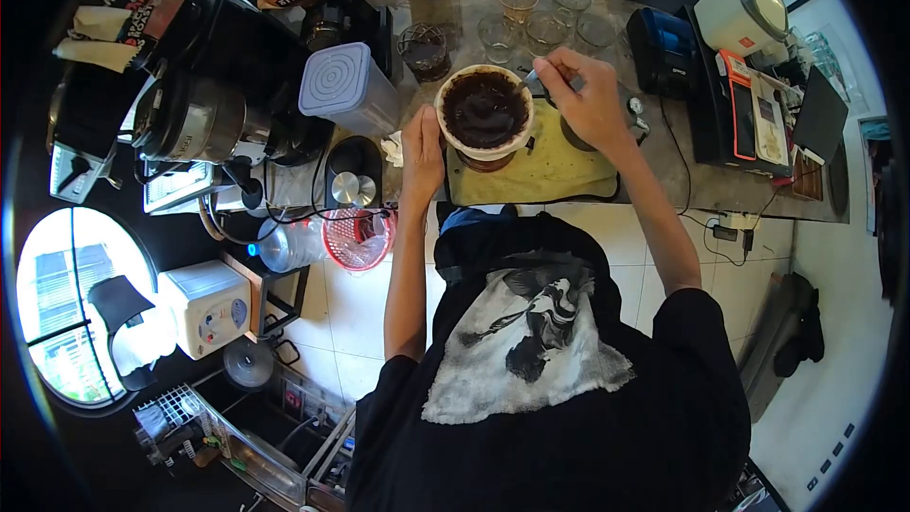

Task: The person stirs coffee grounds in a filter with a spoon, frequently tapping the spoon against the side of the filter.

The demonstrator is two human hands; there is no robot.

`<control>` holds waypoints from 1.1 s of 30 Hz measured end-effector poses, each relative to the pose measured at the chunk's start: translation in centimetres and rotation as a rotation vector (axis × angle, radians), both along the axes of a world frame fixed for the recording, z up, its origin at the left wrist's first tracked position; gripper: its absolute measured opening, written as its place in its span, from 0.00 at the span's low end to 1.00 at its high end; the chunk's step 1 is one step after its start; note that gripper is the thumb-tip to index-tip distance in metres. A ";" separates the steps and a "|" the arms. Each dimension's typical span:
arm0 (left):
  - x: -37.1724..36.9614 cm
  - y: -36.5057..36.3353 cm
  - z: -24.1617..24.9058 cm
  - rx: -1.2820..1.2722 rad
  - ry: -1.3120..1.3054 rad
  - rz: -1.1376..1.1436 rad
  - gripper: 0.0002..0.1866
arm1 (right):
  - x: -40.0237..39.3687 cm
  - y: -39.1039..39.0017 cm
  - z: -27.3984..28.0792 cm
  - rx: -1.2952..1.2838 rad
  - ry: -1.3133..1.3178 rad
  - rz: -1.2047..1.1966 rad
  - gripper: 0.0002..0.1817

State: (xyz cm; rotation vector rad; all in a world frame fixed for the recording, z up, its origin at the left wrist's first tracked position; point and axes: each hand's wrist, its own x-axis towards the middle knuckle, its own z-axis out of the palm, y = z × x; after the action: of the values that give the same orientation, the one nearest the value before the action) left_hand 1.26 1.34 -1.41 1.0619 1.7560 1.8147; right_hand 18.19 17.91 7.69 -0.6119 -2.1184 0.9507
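A round coffee dripper point(519, 139) lined with a pale paper filter holds dark, wet coffee grounds point(485, 109). It stands over the near part of the counter, with a brownish base partly visible beneath it. My left hand point(423, 150) is closed at the dripper's left side, and its fingertips are partly hidden. Above the right rim, my right hand point(583, 100) pinches a thin, light-coloured spoon handle point(532, 77); the spoon's far end cannot be made out. A yellow-green cloth point(559, 175) lies under and to the right of the dripper.
Several clear glasses point(545, 31) stand behind the dripper, with a dark-filled glass point(424, 54) at its back left. A lidded plastic container point(349, 85) and a kettle point(194, 118) are on the left. Right of the cloth are a blue-black device point(661, 49) and cables.
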 end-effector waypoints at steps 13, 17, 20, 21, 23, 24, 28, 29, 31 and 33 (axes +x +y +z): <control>-0.1 0.0 -0.6 -0.014 -0.020 -0.002 0.21 | -1.4 2.6 -2.8 -0.571 0.154 0.112 0.15; 0.1 0.0 -0.1 -0.007 -0.030 -0.009 0.22 | -0.8 2.5 -1.1 -0.499 0.185 0.139 0.15; 0.1 0.0 0.1 -0.009 -0.019 -0.008 0.22 | -0.4 1.7 0.3 -0.376 0.197 0.137 0.14; 0.0 0.0 0.1 -0.024 -0.012 -0.010 0.22 | -0.3 1.5 0.5 -0.305 0.186 0.136 0.14; -0.1 -0.1 0.1 -0.040 -0.004 -0.007 0.22 | -0.1 1.3 0.9 -0.178 0.116 0.100 0.14; 0.0 -0.2 0.1 -0.043 -0.006 -0.001 0.22 | 0.0 1.2 1.0 -0.053 0.044 0.062 0.13; 0.2 0.1 0.1 0.011 0.003 0.008 0.22 | -0.8 0.3 1.1 0.053 -0.033 0.061 0.11; 0.1 0.2 0.2 0.011 0.000 0.007 0.22 | -1.2 0.2 1.0 0.087 -0.027 0.112 0.11; 0.2 0.0 0.1 0.004 -0.037 -0.009 0.22 | -1.6 -0.2 1.1 0.115 -0.030 0.169 0.11; 0.1 0.0 -0.1 0.004 -0.043 -0.019 0.22 | -1.7 -0.4 1.9 0.194 -0.053 0.285 0.11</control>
State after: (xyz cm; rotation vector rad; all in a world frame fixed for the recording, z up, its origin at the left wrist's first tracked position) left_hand 1.33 1.35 -1.54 1.0305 1.7128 1.8162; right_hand 16.51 17.50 9.58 -0.2436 -2.3530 0.8714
